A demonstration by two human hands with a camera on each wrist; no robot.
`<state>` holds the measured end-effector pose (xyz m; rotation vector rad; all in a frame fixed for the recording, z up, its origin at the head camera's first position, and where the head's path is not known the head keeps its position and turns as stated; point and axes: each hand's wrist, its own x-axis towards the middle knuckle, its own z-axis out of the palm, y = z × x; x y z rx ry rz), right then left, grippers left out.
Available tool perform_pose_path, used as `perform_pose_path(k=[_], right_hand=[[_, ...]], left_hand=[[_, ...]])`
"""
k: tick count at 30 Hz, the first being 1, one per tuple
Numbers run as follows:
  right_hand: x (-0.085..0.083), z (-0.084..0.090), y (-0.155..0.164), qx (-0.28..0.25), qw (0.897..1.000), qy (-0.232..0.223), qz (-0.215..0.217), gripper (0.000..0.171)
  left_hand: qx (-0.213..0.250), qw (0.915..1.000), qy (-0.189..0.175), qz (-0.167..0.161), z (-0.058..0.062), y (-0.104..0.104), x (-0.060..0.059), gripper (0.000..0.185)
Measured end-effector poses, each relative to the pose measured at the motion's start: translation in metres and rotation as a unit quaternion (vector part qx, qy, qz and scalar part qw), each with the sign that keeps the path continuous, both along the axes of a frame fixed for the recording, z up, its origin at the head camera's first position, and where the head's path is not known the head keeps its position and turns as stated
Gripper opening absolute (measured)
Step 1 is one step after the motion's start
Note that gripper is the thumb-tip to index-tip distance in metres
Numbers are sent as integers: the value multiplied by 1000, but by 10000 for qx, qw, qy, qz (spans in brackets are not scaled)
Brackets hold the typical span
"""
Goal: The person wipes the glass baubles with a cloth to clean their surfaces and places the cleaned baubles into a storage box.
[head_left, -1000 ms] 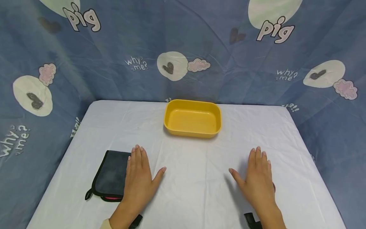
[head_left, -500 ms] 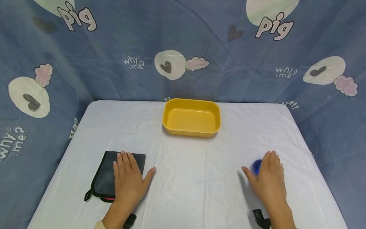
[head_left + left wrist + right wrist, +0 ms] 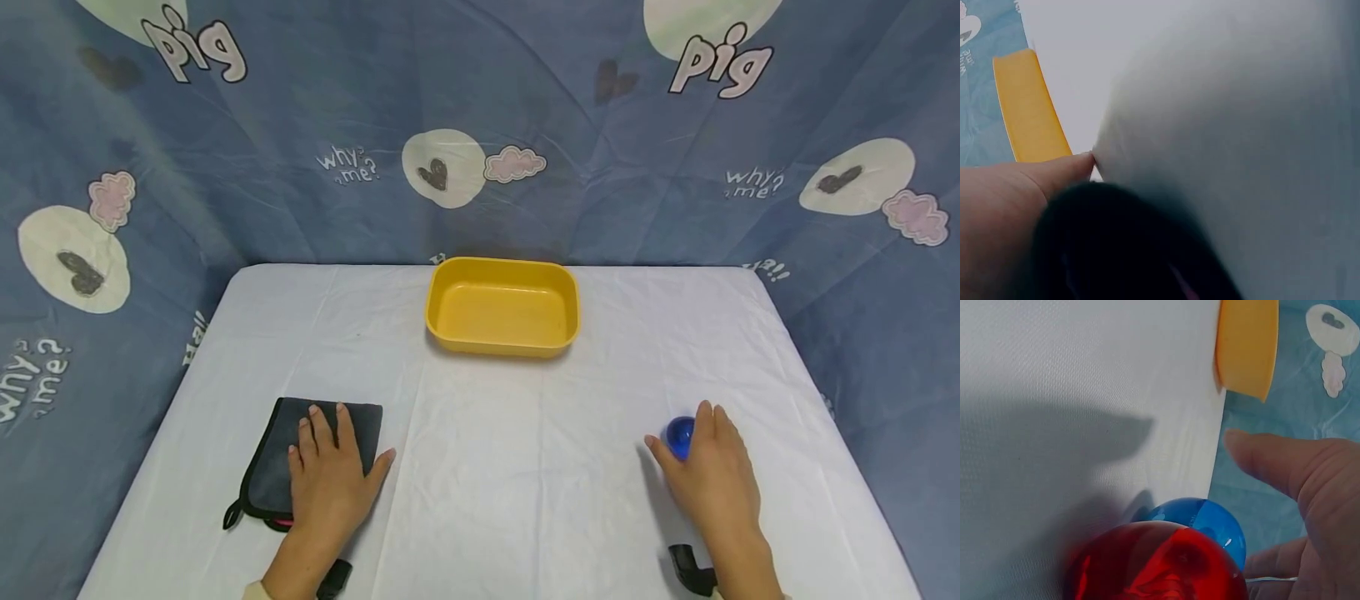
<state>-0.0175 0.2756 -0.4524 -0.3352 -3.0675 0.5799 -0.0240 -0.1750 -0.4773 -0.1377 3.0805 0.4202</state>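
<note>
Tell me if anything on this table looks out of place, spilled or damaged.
Nothing stands out. The yellow tray sits upright and empty at the back of the white table. The left hand rests flat on the folded grey cloth; the right hand covers a red and blue ball. No spills or damage show.

We see a dark grey folded cloth (image 3: 288,454) with black edging and a small loop at its lower left corner, lying flat in the lower left of the head view, a sliver of pink showing beneath its near edge. In the lower right sits a glossy ball (image 3: 679,437); from the head view only its blue part shows, while the right wrist view shows it (image 3: 1166,556) half translucent red, half blue, filling the bottom centre.
</note>
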Motion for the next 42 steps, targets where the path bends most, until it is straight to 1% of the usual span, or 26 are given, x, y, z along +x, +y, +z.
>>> perform_pose_path(k=[3, 6, 8, 12, 14, 17, 19, 21, 22, 24, 26, 29, 31, 34, 35, 36, 37, 38, 40, 42], right_hand=[[-2, -1, 1, -24, 9994, -318, -98, 94], [-3, -1, 3, -92, 9984, -538, -161, 88], [-3, -1, 4, -116, 9981, -578, -149, 85], [-4, -1, 7, -126, 9980, -612, -117, 80], [-4, 0, 8, -137, 9978, -638, -122, 79], [-4, 0, 9, -132, 9976, -665, -147, 77], [-4, 1, 11, -122, 9977, -655, -147, 76], [-6, 1, 12, -110, 9981, -597, -117, 74], [-6, 1, 12, -106, 9983, -566, -93, 73], [-7, 1, 13, -137, 9982, -583, -43, 71], [-8, 0, 13, -183, 9976, -669, -8, 71], [-9, -1, 12, -338, 9957, -864, -69, 75], [-10, -1, 9, -483, 9946, -901, -165, 77], [-9, -1, 4, -718, 9947, -684, -259, 79], [-9, 0, 2, -779, 9950, -571, -265, 79], [-9, 1, 0, -836, 9952, -436, -257, 79], [-9, 3, -2, -889, 9953, -293, -228, 79], [-9, 5, -4, -945, 9952, -179, -201, 79], [-9, 11, -9, -1056, 9943, -16, -139, 80], [-8, 18, -16, -1186, 9929, 59, -63, 80]], left_hand=[[-102, 9999, 48, -72, 1, -2, 0, 95], [-191, 9996, 145, -136, 2, -3, 1, 83], [-270, 9994, 117, -159, 2, -2, 0, 77], [-552, 9981, -141, -244, 1, 3, -2, 70], [-702, 9969, -212, -270, 0, 4, -2, 67], [-742, 9968, -98, -272, -1, 5, -4, 64], [-605, 9979, 24, -233, -1, 5, -5, 64], [-297, 9994, 66, -180, 2, 3, -6, 63], [-81, 9999, 29, -141, 4, 1, -6, 62], [428, 9989, -186, -4, 12, -2, -5, 62], [968, 9940, -485, 172, 21, -6, -4, 62], [1723, 9807, -792, 484, 33, -12, -2, 65], [2149, 9715, -789, 610, 39, -15, 0, 66], [2662, 9582, -727, 759, 48, -15, 2, 69], [2844, 9529, -697, 794, 51, -15, 2, 69], [3075, 9453, -694, 838, 53, -14, 2, 68], [3343, 9356, -713, 883, 55, -13, 2, 67], [3661, 9229, -744, 930, 57, -12, 2, 67], [4411, 8888, -751, 991, 61, -8, 1, 64], [5082, 8503, -829, 1090, 63, -3, 1, 65]])
